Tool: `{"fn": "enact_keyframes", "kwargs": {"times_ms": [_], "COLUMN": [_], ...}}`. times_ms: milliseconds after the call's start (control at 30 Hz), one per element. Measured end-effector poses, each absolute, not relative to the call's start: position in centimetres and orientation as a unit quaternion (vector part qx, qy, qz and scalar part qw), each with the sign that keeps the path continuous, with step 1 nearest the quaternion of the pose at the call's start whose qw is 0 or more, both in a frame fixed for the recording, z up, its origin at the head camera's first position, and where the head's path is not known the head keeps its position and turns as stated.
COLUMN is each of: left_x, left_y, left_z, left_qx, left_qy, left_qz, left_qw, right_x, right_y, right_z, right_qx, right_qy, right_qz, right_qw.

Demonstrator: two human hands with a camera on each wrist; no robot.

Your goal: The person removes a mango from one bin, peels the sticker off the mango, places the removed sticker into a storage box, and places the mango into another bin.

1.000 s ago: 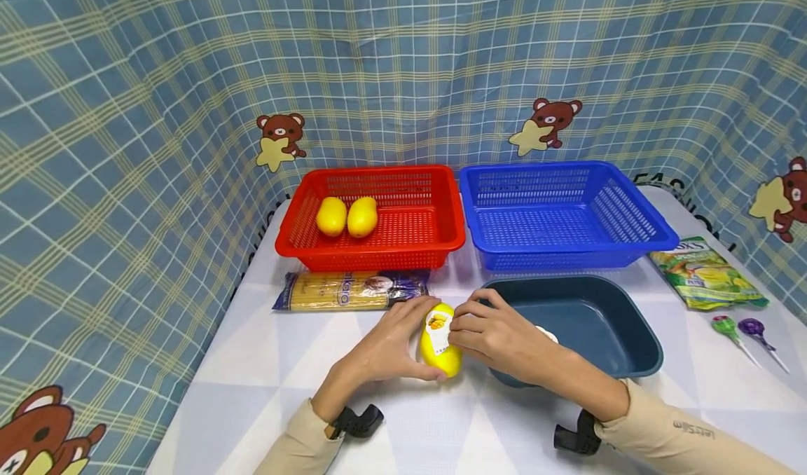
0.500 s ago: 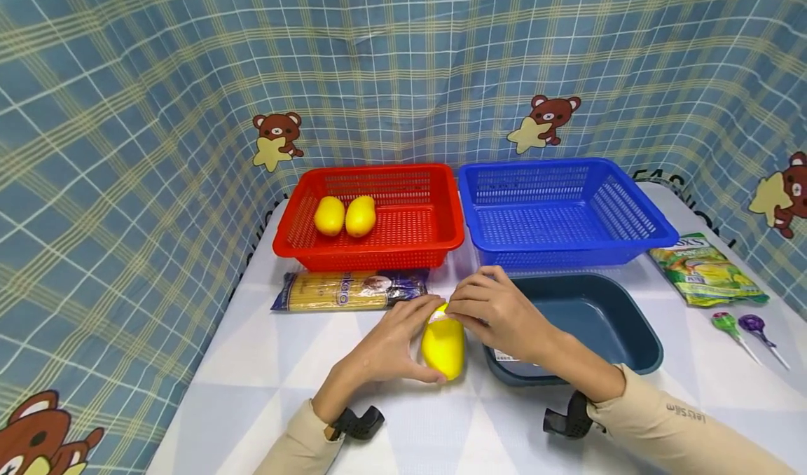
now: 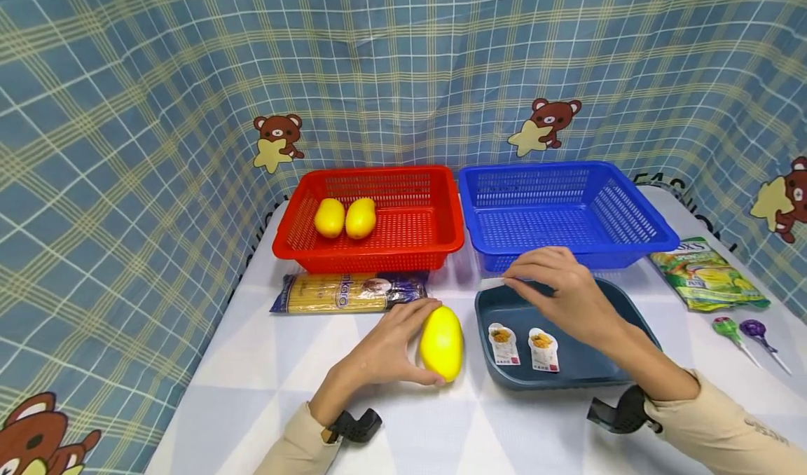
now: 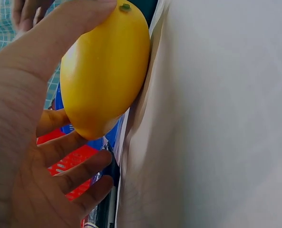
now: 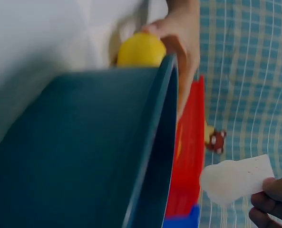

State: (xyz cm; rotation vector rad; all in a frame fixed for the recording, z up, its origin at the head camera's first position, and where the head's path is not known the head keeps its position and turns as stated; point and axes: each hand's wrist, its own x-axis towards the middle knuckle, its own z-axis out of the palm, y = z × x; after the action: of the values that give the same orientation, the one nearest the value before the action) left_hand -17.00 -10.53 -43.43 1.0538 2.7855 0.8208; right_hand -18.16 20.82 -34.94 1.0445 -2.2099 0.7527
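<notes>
A yellow mango (image 3: 441,343) lies on the table, its surface plain in the head view. My left hand (image 3: 387,352) grips it from the left, thumb at the near end and fingertips at the far end; the left wrist view shows the small green stem spot (image 4: 125,7) by the thumb. My right hand (image 3: 564,293) is above the dark teal tub (image 3: 652,349), pinching a peeled white sticker (image 5: 236,178) by one end. On the tub's floor, at the left, are two mango-picture stickers (image 3: 543,350). Two more mangoes (image 3: 361,218) sit in the red basket (image 3: 372,258).
Behind the tub stands a blue basket (image 3: 567,259), right of the red one. A spaghetti pack (image 3: 347,293) lies before the red basket. A green snack bag (image 3: 709,275) and two lollipops (image 3: 725,326) are on the right. Plaid cloth (image 3: 403,76) walls the table.
My right hand has peeled the sticker off the mango and carried it right, over the tub, uncovering the two stickers there. My left hand still holds the mango in place.
</notes>
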Motion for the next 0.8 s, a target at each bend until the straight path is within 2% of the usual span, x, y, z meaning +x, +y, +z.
{"fn": "enact_keyframes", "kwargs": {"times_ms": [333,800], "left_x": [-16.8,-16.9], "left_y": [-10.8,-10.3], "left_z": [-43.6,-43.7], "left_qx": [0.324,0.323], "left_qy": [0.903,0.901], "left_qz": [0.280,0.287], "left_qw": [0.038,0.046], "right_x": [-17.8,-17.0], "right_y": [26.8,31.1], "right_z": [-35.9,-38.7], "right_qx": [0.373,0.387], "right_qy": [-0.869,-0.887], "right_qz": [0.185,0.133], "right_qw": [0.268,0.215]}}
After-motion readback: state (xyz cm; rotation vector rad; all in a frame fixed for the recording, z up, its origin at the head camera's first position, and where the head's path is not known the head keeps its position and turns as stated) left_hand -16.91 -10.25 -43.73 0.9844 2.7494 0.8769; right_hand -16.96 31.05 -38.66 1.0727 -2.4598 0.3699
